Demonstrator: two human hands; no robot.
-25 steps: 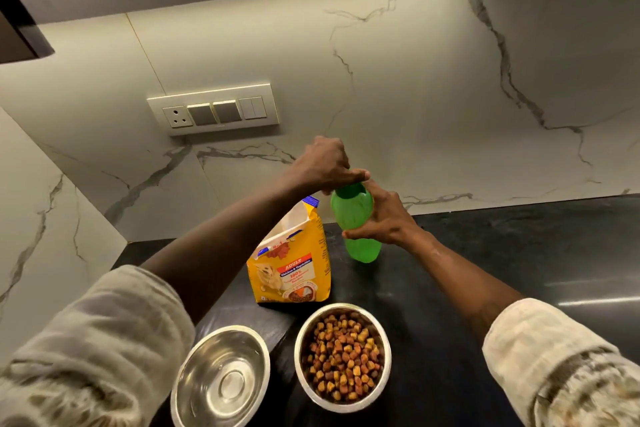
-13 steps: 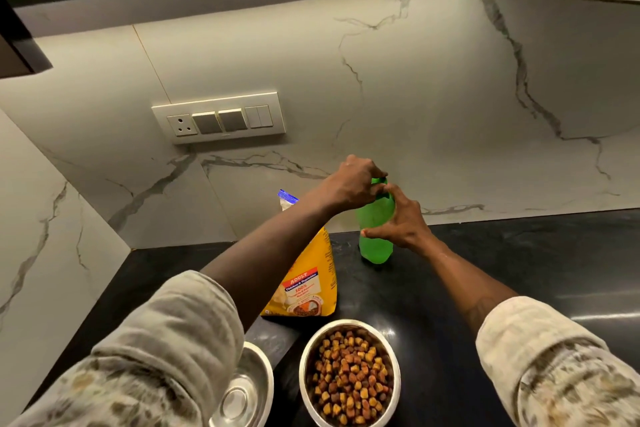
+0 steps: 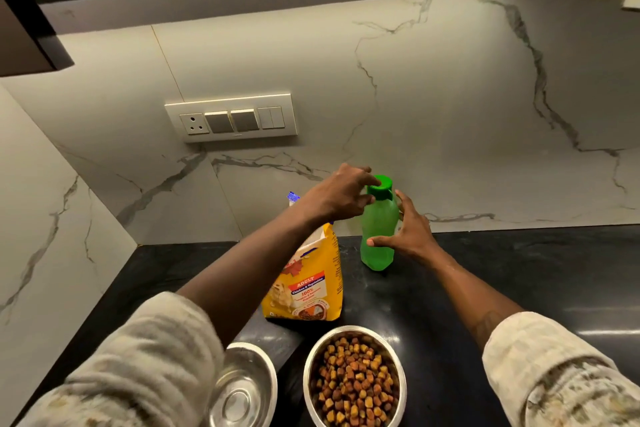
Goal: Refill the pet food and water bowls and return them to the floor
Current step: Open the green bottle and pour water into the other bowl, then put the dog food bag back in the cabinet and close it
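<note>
A green water bottle (image 3: 378, 236) stands upright on the black counter (image 3: 519, 270) near the wall, its green cap (image 3: 381, 183) on. My left hand (image 3: 341, 192) reaches over the food bag and pinches the cap and neck from the left. My right hand (image 3: 410, 234) wraps loosely round the bottle's body, thumb across the front, fingers spread behind. A steel bowl (image 3: 313, 357) full of brown kibble sits at the counter's near edge. An empty steel bowl (image 3: 242, 388) is beside it on the left, partly hidden by my left sleeve.
A yellow pet food bag (image 3: 306, 291) stands open between the bowls and the bottle, under my left forearm. A switch panel (image 3: 231, 118) is on the marble wall. A second marble wall closes the counter's left end. A dark cabinet corner (image 3: 31, 42) hangs at upper left.
The bottle went from tilted and lifted to standing on the counter by the wall. My left hand slid off the cap's top to its side, and my right hand's grip loosened.
</note>
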